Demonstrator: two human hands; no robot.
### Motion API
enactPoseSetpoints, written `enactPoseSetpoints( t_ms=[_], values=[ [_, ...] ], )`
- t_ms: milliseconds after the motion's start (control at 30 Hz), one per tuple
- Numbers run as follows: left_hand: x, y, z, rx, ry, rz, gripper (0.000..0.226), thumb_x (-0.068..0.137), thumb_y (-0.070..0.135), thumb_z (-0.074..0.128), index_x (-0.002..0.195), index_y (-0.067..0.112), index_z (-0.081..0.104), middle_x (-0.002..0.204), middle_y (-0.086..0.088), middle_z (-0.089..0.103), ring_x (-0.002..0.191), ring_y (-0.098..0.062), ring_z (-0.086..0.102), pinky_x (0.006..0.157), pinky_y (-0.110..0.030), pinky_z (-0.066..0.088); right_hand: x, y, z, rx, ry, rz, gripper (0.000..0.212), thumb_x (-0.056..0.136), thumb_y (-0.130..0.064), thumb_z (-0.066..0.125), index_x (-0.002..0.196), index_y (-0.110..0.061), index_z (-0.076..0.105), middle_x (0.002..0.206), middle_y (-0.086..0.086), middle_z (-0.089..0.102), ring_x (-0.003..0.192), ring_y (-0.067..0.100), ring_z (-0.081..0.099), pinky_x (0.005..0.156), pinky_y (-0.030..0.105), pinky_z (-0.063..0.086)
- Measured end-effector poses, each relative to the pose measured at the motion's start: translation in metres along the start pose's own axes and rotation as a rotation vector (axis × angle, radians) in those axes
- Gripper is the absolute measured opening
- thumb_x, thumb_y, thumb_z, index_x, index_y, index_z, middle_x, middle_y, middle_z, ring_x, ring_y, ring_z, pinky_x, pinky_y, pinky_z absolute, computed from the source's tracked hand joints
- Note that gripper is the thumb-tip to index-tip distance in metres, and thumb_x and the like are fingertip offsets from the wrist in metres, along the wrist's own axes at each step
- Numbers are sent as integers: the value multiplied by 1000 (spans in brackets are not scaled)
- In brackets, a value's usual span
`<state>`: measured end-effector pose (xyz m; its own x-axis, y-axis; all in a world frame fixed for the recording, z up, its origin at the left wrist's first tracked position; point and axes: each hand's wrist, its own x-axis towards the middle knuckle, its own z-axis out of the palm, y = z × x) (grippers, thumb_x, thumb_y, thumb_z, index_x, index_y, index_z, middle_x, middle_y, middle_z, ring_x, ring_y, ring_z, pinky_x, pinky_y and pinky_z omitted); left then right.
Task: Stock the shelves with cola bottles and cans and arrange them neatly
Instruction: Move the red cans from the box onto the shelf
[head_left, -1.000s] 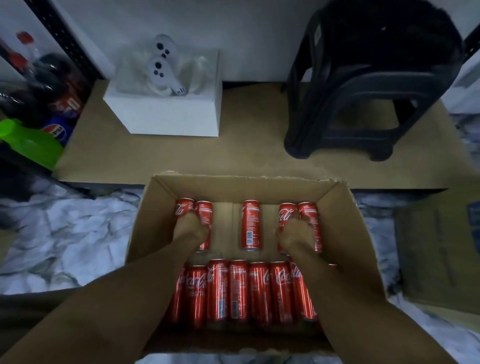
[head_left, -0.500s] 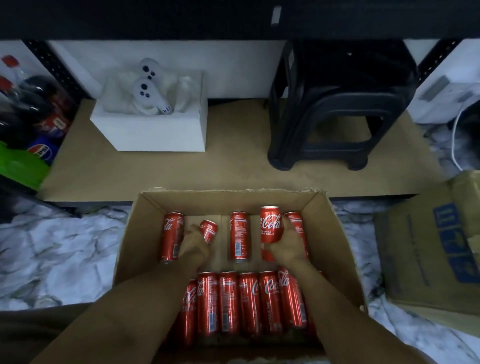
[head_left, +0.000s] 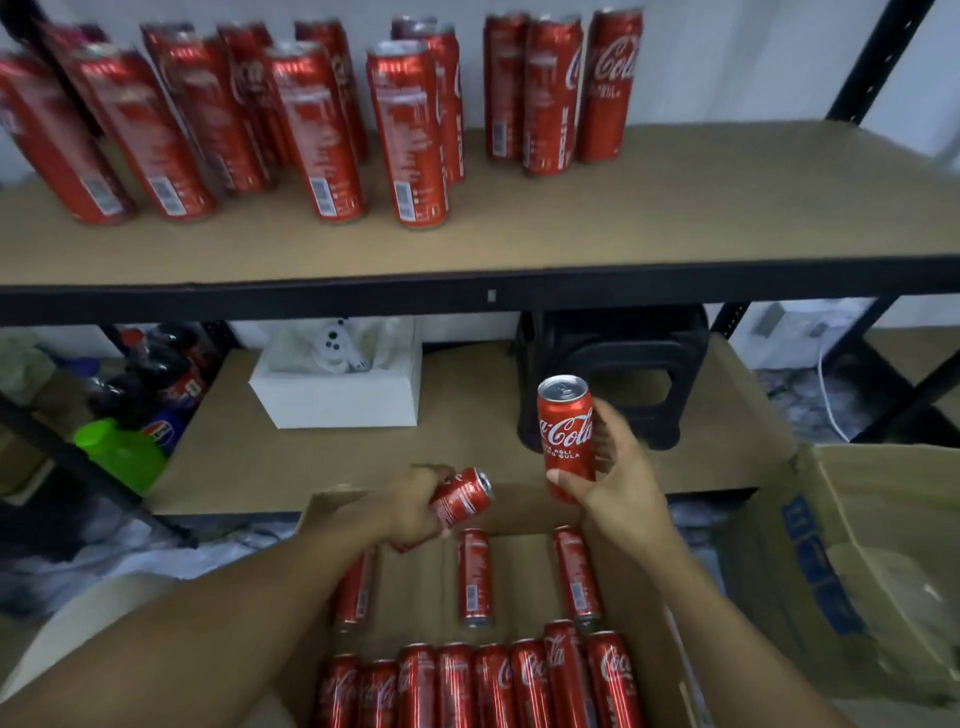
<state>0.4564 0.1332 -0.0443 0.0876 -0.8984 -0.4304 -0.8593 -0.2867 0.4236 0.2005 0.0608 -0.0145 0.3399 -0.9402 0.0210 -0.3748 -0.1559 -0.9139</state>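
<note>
My left hand (head_left: 410, 512) is curled round a tilted can (head_left: 462, 496). Its silver top points up and to the right. I hold it just over the far edge of the box (head_left: 519, 514).

My right hand (head_left: 618, 483) grips an upright can (head_left: 566, 431). My thumb is on the front near the bottom, and my fingers wrap round the back. This can is higher than the other one, out in front of the lower shelf (head_left: 467, 452).

The box is open and sits right below my arms. Three cans (head_left: 474, 577) are in its far part, apart from each other. Nearer to me, a row of cans (head_left: 467, 686) is packed side by side. I cannot tell if they stand or lie flat.

Up high, the top shelf (head_left: 675, 208) has many standing cans (head_left: 322, 130) on it. Most are bunched on the left, and three stand close together further right.

On the lower shelf there is a white box (head_left: 343, 400) and a black stool (head_left: 623, 364). The stool is behind my upright can. Far to the left I see dark bottles (head_left: 150, 374) and a green thing (head_left: 119, 452). I cannot tell what the green thing is. A second box (head_left: 831, 545) of brown card sits open to my right.
</note>
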Motion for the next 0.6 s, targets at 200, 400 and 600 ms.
enactPoseSetpoints(
  t_ms=[200, 400, 600],
  values=[
    [-25, 24, -46, -167, 219, 140, 78, 73, 31, 88, 141, 26, 49, 121, 4, 66, 104, -11, 63, 93, -27, 52, 2, -87, -55, -17, 56, -231, 96, 72, -26, 90, 147, -49, 34, 137, -19, 54, 122, 3, 57, 99, 30, 51],
    [-43, 30, -63, -285, 341, 180, 87, 73, 30, 88, 148, 27, 44, 131, 5, 62, 115, -15, 61, 102, -34, 49, 17, -162, -98, -44, 135, -348, 98, 73, -33, 89, 152, -40, 31, 135, -18, 53, 119, 5, 57, 95, 31, 51],
    [-49, 38, -68, -390, 396, 191, 82, 76, 31, 86, 147, 31, 44, 123, 12, 60, 106, -8, 58, 91, -27, 44, 67, -193, -119, -55, 289, -352, 93, 76, -29, 88, 151, -33, 33, 143, -8, 51, 123, 8, 52, 102, 38, 48]
  ],
)
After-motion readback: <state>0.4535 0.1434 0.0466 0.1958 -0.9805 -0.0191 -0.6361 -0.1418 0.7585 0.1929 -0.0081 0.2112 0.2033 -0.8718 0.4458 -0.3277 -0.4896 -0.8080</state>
